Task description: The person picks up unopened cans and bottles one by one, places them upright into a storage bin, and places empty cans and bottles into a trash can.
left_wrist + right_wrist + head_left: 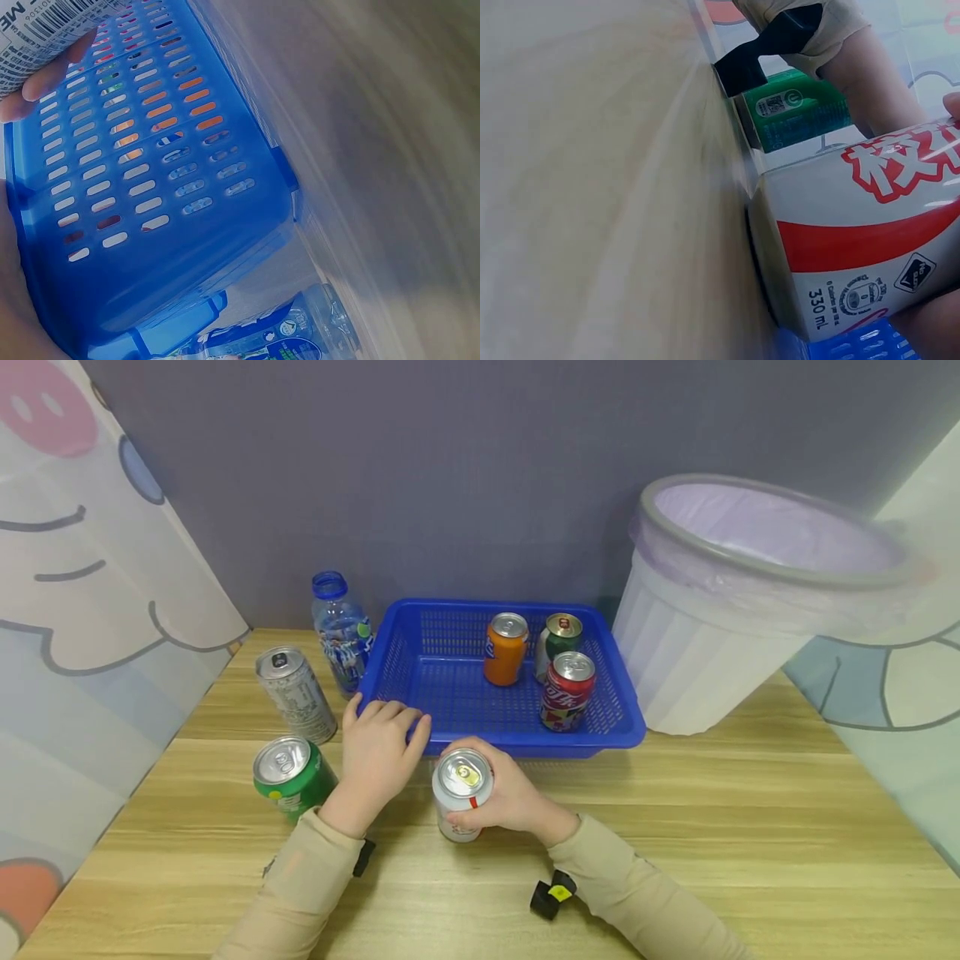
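Observation:
My right hand (506, 789) holds a white and red drink can (459, 797) upright in front of the blue plastic basket (450, 739). Large red-edged characters and a red band show on this can (870, 232) in the right wrist view; its base is at or very near the tabletop. On the basket's front left rim lies my left hand (378, 752), its fingers bent over the edge and their tips hidden. Inside the basket stand an orange can (506, 652), a red can (567, 693) and a green and white can (558, 643), partly covered by the red one.
Left of the basket are a clear plastic bottle (341, 639) without a cap, a silver-grey can (296, 693) and a green can (296, 781) beside my left forearm. A white bin (675, 643) with a lilac liner stands to the right, near the grey back wall (450, 485).

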`<act>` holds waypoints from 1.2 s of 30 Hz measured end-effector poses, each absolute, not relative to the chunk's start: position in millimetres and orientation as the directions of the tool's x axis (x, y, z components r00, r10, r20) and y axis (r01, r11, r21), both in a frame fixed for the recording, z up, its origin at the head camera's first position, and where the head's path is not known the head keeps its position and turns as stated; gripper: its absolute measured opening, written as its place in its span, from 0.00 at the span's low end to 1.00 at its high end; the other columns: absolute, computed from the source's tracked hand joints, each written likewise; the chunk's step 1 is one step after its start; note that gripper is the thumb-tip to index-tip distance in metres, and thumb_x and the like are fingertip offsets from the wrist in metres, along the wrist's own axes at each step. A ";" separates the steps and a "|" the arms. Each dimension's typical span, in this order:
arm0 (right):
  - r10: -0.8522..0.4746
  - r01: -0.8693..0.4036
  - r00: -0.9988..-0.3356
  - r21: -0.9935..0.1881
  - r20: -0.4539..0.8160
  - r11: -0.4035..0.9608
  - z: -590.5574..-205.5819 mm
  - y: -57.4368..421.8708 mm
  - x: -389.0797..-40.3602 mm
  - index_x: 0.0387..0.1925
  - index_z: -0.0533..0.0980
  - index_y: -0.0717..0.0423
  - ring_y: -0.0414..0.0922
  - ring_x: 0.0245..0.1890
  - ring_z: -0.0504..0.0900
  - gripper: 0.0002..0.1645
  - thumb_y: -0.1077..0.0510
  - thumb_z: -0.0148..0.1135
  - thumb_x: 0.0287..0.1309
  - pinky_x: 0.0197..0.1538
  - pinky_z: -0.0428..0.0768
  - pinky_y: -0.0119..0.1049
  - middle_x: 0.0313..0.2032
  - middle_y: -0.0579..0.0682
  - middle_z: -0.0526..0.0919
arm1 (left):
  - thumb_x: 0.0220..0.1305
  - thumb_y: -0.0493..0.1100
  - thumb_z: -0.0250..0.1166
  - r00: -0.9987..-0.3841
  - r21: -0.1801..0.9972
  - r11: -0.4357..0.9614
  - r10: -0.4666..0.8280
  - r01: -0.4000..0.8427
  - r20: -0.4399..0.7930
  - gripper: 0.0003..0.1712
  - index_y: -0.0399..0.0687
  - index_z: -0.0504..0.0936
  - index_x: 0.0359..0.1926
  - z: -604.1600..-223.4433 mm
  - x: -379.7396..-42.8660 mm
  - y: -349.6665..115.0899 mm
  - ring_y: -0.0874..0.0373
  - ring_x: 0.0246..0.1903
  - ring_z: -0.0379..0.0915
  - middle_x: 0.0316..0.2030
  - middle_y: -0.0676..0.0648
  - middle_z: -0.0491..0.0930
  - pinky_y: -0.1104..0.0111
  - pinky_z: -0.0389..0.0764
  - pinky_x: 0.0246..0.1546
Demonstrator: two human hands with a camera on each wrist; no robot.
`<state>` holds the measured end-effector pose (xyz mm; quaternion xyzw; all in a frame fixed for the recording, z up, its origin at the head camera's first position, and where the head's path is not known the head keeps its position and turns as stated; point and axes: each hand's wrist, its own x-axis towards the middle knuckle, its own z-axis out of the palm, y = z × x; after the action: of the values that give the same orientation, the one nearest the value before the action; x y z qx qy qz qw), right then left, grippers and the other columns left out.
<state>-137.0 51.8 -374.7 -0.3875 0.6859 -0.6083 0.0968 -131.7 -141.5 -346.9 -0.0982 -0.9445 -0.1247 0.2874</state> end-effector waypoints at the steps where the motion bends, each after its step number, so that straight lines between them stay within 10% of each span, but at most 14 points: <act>1: -0.652 -0.412 -0.680 -0.910 0.335 -0.038 -373.8 52.3 -137.1 0.50 0.70 0.65 0.39 0.46 0.77 0.38 0.69 0.75 0.31 0.55 0.75 0.36 0.45 0.61 0.79 | 0.66 0.52 0.54 -0.815 0.178 0.950 0.115 0.258 0.568 0.19 0.45 0.86 0.36 -346.9 -131.7 -141.4 0.46 0.42 0.77 0.36 0.45 0.85 0.42 0.58 0.62; 20: -0.793 -0.384 -0.478 -0.902 0.376 -0.196 -347.2 68.8 -139.1 0.51 0.68 0.66 0.42 0.48 0.78 0.36 0.70 0.71 0.35 0.58 0.74 0.40 0.45 0.68 0.77 | 0.67 0.51 0.53 -0.815 0.174 0.950 0.119 0.260 0.568 0.19 0.45 0.87 0.36 -346.6 -130.8 -140.9 0.46 0.42 0.78 0.36 0.45 0.85 0.42 0.58 0.63; 36: -0.749 -0.451 -0.504 -0.871 0.430 -0.196 -322.4 79.0 -132.2 0.50 0.69 0.67 0.40 0.46 0.78 0.36 0.71 0.71 0.33 0.55 0.75 0.37 0.44 0.67 0.78 | 0.65 0.51 0.55 -0.807 0.166 0.951 0.121 0.262 0.578 0.18 0.44 0.87 0.35 -346.6 -129.7 -142.1 0.46 0.42 0.78 0.36 0.45 0.85 0.41 0.58 0.62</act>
<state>-132.2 79.0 -322.4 -0.4825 0.6220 -0.6043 0.1231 -129.7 -142.1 -346.6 -0.1015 -0.9429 -0.1197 0.2936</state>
